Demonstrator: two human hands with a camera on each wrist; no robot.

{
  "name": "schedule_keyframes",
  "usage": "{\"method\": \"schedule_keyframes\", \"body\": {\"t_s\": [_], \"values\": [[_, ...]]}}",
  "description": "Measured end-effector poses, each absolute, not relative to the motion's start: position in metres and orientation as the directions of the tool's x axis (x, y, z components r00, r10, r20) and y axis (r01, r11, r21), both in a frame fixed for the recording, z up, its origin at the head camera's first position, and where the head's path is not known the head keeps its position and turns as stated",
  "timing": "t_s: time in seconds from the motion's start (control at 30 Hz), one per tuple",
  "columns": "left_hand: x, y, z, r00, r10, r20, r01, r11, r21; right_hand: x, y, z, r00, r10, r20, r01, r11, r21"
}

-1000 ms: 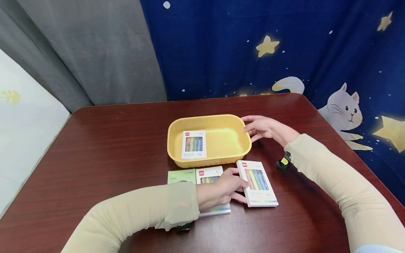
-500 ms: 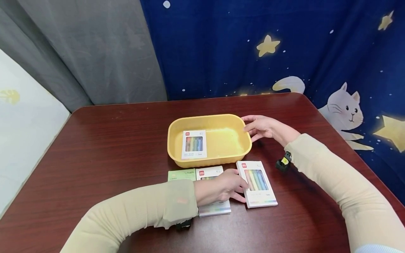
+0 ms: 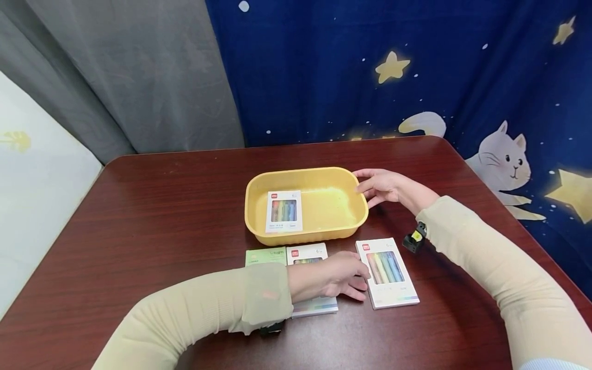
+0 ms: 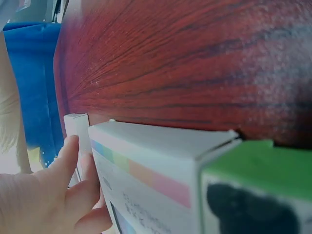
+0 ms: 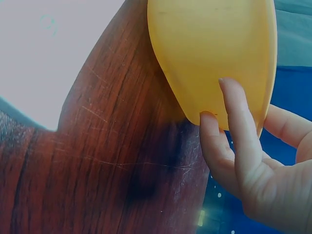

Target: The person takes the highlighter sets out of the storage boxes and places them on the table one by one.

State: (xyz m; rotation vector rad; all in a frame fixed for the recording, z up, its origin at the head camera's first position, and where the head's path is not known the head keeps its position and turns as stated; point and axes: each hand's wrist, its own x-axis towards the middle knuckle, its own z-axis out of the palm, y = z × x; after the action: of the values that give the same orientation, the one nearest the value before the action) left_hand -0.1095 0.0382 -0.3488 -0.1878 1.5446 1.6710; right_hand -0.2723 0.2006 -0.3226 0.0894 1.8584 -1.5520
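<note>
My left hand [image 3: 344, 275] reaches over a white crayon box [image 3: 307, 252], with fingertips at the left edge of a second white crayon box [image 3: 387, 272]. That second box lies slightly turned, its window showing a row of coloured crayons. Fingers and the box corners also show in the left wrist view, beside a green box [image 4: 263, 168]. My right hand [image 3: 381, 186] rests against the right end of a yellow plastic bin [image 3: 307, 237], fingers spread along its rim and outer wall. Inside the bin's left part lies another white crayon box [image 3: 283, 211].
The green box [image 3: 265, 255] sits left of the covered crayon box, partly hidden by the left sleeve [image 3: 222, 298]. Everything stands on a dark red wooden table [image 3: 176, 216]. Grey and blue curtains [image 3: 324, 72] hang behind its far edge.
The second crayon box has shifted right and a little nearer, with my left hand moving slightly right beside it. My right hand and the bin have stayed in place.
</note>
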Motion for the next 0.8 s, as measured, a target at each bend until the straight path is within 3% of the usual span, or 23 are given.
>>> {"method": "schedule_keyframes", "body": {"t_s": [0.6, 0.8], "values": [[-0.115, 0.031, -0.348, -0.595, 0.517, -0.615, -0.668, 0.108, 0.736, -0.274, 0.201, -0.324, -0.753, -0.372, -0.543, 0.463, 0.288, -0.838], [-0.126, 0.024, -0.322, -0.601, 0.539, -0.590, -0.649, 0.101, 0.754, -0.274, 0.202, -0.324, -0.752, -0.382, -0.537, 0.462, 0.275, -0.843]]}}
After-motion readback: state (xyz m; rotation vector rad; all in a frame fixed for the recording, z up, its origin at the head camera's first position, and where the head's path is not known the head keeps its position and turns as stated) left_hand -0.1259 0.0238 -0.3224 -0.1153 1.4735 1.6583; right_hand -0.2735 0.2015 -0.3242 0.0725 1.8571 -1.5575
